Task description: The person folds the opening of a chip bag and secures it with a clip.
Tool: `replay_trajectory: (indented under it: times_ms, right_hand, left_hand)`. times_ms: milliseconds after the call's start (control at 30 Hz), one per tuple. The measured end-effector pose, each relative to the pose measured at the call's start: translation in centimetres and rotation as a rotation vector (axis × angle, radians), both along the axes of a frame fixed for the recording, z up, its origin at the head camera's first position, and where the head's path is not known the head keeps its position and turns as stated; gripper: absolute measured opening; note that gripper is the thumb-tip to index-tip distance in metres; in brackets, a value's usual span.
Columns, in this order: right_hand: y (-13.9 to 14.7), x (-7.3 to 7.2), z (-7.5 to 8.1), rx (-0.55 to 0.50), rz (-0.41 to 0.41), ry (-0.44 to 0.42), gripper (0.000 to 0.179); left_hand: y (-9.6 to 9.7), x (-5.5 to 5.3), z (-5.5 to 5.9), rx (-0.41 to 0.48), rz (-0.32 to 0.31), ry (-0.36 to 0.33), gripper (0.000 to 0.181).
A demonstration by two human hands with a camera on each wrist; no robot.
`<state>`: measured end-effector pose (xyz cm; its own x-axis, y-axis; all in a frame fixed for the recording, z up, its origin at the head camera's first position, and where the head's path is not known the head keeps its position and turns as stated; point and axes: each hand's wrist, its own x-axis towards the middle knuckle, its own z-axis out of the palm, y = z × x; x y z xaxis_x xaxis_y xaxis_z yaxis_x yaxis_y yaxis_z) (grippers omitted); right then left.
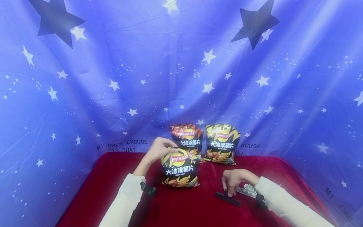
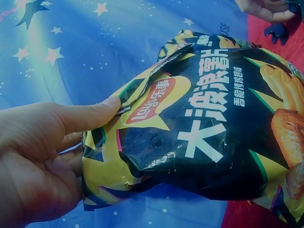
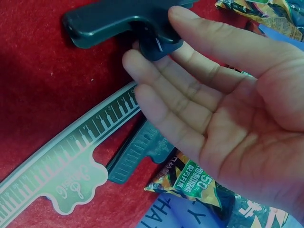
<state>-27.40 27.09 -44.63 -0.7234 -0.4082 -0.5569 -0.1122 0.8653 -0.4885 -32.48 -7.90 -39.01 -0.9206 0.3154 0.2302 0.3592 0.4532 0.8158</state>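
My left hand [image 1: 160, 148] pinches the top edge of a black-and-yellow bag of potato chips [image 1: 181, 171] between thumb and fingers. The bag is upright, its printed front towards me; in the left wrist view its top is creased under the thumb [image 2: 110, 107]. On the right, my right hand [image 1: 236, 178] grips a long black bag clip [image 1: 227, 199] by its handle, thumb on one side and fingertips on the other. Below those fingers lie a pale clip with piano-key print [image 3: 66, 164] and a smaller dark clip [image 3: 135, 159], partly hidden by the hand.
Behind the held bag stand a red chip bag [image 1: 187, 134], partly covered by it, and another yellow-and-black chip bag [image 1: 222, 143]. A dark red cloth [image 1: 195, 208] covers the table. A blue star-patterned curtain [image 1: 158, 78] hangs around its back and sides.
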Motion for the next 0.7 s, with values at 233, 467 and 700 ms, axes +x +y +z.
replay_trajectory:
  times_ms: [233,467,700]
  right_hand:
    - [0.2,-0.1,0.2,-0.044,0.014,0.048,0.017]
    - [0.6,-1.0,0.8,-0.179,0.005,0.147,0.018]
    - [1.2,-2.5,2.1,-0.354,-0.048,0.236,0.022]
  left_hand:
    - [-0.1,0.1,0.1,0.004,-0.004,0.004,0.016]
    - [-0.1,0.1,0.2,-0.038,0.019,0.002,0.013]
    - [-0.1,0.0,0.2,-0.056,0.019,0.016,0.011]
